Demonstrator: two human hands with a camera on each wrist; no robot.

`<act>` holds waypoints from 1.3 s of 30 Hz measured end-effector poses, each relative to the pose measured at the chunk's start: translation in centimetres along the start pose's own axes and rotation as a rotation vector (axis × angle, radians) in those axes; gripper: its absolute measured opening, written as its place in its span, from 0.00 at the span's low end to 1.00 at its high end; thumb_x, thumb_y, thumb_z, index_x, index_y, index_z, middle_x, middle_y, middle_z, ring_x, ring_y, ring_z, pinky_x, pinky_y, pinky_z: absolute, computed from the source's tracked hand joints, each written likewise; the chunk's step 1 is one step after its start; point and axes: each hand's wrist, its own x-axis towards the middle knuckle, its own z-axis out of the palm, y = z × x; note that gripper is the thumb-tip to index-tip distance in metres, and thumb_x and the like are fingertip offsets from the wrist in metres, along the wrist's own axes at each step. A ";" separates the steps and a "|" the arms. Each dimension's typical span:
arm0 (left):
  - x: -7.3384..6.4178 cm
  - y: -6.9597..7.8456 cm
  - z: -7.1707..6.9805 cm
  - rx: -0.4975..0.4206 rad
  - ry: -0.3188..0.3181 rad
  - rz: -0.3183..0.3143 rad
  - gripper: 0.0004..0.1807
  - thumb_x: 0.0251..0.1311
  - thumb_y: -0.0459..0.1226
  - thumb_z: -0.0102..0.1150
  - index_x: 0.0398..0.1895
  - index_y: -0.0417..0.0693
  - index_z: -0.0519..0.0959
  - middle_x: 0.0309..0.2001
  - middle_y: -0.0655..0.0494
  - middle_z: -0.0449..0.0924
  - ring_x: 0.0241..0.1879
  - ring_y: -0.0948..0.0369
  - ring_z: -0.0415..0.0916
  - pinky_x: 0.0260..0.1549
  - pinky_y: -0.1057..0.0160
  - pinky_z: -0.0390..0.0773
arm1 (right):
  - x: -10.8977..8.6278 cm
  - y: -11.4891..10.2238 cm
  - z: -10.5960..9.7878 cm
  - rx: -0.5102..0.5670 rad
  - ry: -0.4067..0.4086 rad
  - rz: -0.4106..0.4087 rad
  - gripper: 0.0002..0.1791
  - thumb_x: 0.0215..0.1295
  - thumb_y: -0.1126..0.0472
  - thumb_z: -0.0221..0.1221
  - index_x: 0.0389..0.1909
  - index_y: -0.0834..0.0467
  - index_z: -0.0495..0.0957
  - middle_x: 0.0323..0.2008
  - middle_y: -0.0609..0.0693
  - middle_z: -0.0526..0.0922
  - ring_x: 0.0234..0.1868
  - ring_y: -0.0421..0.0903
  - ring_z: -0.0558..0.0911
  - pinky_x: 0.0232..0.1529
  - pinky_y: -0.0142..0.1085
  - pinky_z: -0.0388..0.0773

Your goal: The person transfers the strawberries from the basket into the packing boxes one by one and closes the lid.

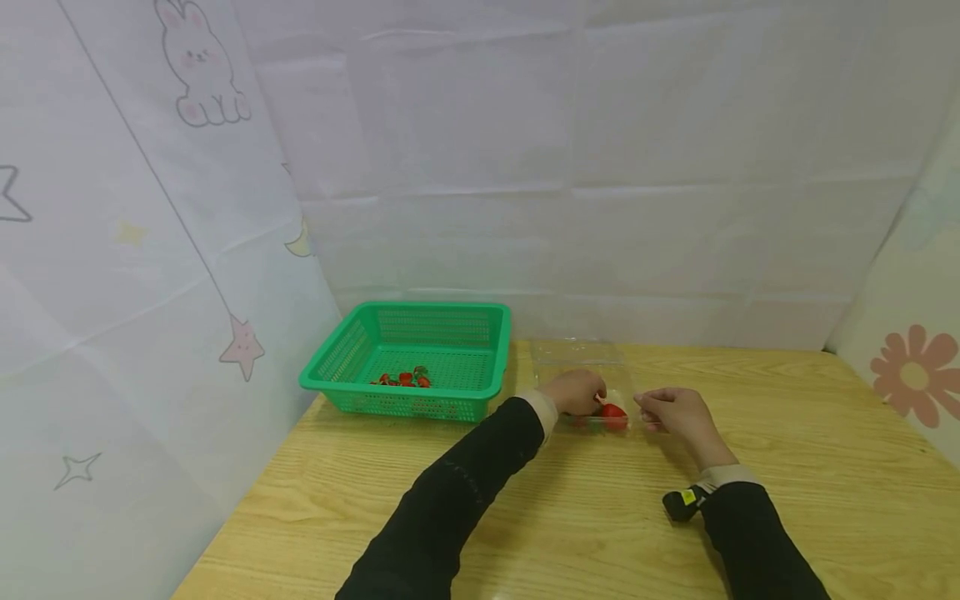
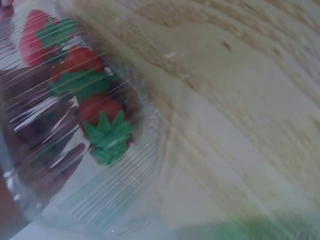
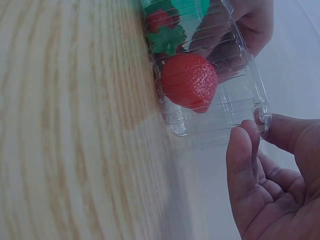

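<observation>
A clear plastic clamshell box (image 1: 551,367) lies on the table with its lid raised at the back. Several red strawberries with green leaves are lined up inside it; the largest strawberry (image 3: 189,82) is at the right end. My left hand (image 1: 576,392) reaches into the box from above, its fingers close against the strawberries. Seen through the ribbed plastic in the left wrist view, those fingers are blurred, so a grip on a strawberry cannot be made out. At the box's right end, my right hand (image 1: 678,414) pinches the rim between thumb and fingertips.
Left of the box stands a green perforated basket (image 1: 498,350) with several small red strawberries (image 1: 406,379) near its front wall. The wooden table (image 1: 585,525) meets a pale printed cloth (image 1: 465,167) behind. A black wrist camera (image 1: 681,504) sits on my right sleeve.
</observation>
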 end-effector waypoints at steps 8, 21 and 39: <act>-2.6 -0.6 -2.6 0.016 0.062 0.047 0.17 0.68 0.39 0.58 0.59 0.48 0.79 0.57 0.58 0.78 0.54 0.62 0.75 0.50 0.70 0.73 | 0.0 0.0 0.1 0.005 -0.002 -0.009 0.26 0.71 0.54 0.57 0.54 0.74 0.73 0.39 0.63 0.82 0.34 0.48 0.84 0.36 0.39 0.83; -11.4 -5.5 -8.6 -0.090 0.202 -0.013 0.18 0.70 0.40 0.56 0.61 0.46 0.77 0.58 0.52 0.77 0.55 0.57 0.75 0.51 0.64 0.74 | -0.1 0.0 0.2 -0.003 -0.008 0.003 0.28 0.71 0.53 0.57 0.57 0.75 0.71 0.40 0.63 0.82 0.35 0.48 0.83 0.35 0.39 0.83; -15.8 -14.4 -6.7 -0.314 0.085 -0.248 0.16 0.66 0.41 0.61 0.54 0.45 0.81 0.51 0.51 0.80 0.51 0.53 0.76 0.47 0.56 0.77 | 0.0 0.0 -0.3 -0.003 0.001 0.001 0.26 0.71 0.54 0.57 0.56 0.74 0.71 0.39 0.61 0.81 0.36 0.48 0.83 0.37 0.39 0.83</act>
